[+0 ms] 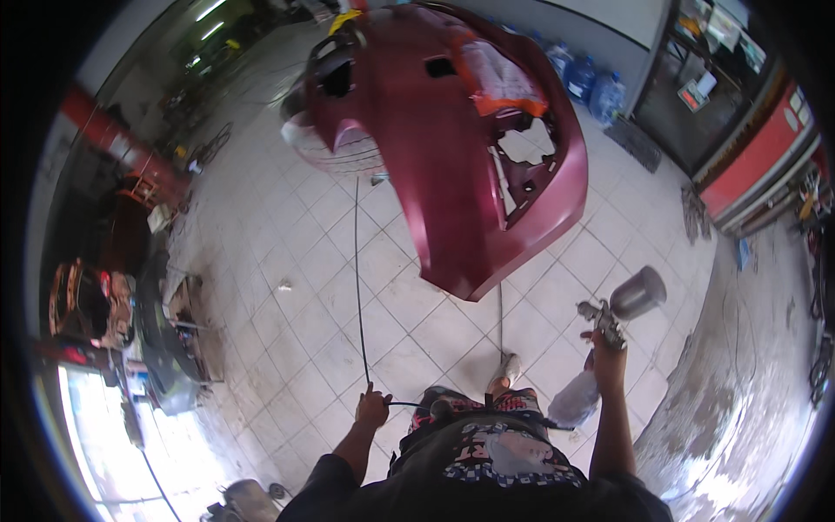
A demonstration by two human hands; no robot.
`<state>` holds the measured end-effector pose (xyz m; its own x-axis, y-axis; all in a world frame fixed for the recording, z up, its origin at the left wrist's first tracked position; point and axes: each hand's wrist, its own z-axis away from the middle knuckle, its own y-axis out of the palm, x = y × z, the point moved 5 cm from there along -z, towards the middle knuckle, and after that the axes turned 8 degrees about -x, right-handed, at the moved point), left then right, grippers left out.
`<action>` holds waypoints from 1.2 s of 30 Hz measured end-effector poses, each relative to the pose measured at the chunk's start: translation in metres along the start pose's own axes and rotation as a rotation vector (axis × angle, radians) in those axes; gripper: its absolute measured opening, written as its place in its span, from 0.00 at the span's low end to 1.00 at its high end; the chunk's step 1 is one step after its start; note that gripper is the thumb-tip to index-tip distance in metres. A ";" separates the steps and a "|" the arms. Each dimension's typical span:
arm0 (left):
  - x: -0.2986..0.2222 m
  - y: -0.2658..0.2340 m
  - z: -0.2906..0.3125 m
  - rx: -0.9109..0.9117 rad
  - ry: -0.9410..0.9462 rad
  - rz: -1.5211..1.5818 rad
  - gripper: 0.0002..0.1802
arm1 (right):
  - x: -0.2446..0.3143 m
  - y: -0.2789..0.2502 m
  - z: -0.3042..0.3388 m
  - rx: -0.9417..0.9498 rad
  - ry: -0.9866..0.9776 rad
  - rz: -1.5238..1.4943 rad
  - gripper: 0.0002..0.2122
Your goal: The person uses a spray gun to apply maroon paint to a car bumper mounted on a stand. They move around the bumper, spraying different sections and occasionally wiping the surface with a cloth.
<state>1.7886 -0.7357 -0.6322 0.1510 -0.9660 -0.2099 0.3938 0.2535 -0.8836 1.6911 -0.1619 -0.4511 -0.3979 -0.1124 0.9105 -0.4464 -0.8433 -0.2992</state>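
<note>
A spray gun (604,320) with a grey cup (639,293) on its side is gripped in my right hand (609,355), out at my right. Around a thin black hose (358,278) my left hand (372,407) is closed, low and left of my body. From there the hose runs away over the floor, and another stretch of it bends toward my waist. A glossy dark red car bumper (452,196) is ahead of me, above the floor and apart from both hands. A whitish crumpled bundle (574,402) shows beside my right forearm; what holds it is unclear.
Blue water jugs (593,87) stand along the far right wall, near a doorway (696,78). At the left are a red pillar (122,143) and a dark car part (165,339). Pale tiles (296,287) cover the floor. A rough wall (731,348) rises at the right.
</note>
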 end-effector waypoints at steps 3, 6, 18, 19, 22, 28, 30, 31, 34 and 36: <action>0.028 0.005 0.018 -0.071 -0.126 0.020 0.22 | 0.009 0.012 0.050 -0.003 -0.033 -0.034 0.11; 0.064 0.007 0.034 -0.166 -0.111 0.043 0.20 | -0.007 0.018 0.104 0.032 -0.085 -0.079 0.11; 0.106 -0.005 0.082 -0.557 0.214 0.396 0.20 | -0.052 0.080 0.343 0.196 -0.076 -0.088 0.12; 0.105 -0.001 0.097 -0.558 0.212 0.431 0.19 | -0.054 0.087 0.355 0.229 -0.069 -0.087 0.15; 0.126 0.028 0.131 -0.488 0.104 0.475 0.19 | -0.047 0.112 0.378 0.299 -0.092 -0.109 0.21; 0.208 0.048 0.147 -0.672 0.029 0.446 0.18 | -0.022 0.187 0.376 0.308 -0.169 -0.156 0.23; 0.232 0.040 0.140 -0.785 0.047 0.376 0.12 | -0.018 0.216 0.359 0.217 -0.163 -0.199 0.22; 0.256 0.042 0.137 -0.649 -0.117 0.445 0.13 | -0.009 0.236 0.351 0.184 -0.162 -0.230 0.22; 0.297 0.023 0.134 -0.657 -0.176 0.432 0.12 | 0.030 0.294 0.312 0.115 -0.204 -0.319 0.21; 0.311 0.004 0.133 -0.579 -0.245 0.435 0.11 | 0.054 0.334 0.272 0.087 -0.247 -0.421 0.21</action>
<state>1.9579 -1.0281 -0.6451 0.4071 -0.7290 -0.5503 -0.2752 0.4766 -0.8349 1.7385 -0.5924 -0.4245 0.0093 0.1347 0.9908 -0.4546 -0.8820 0.1242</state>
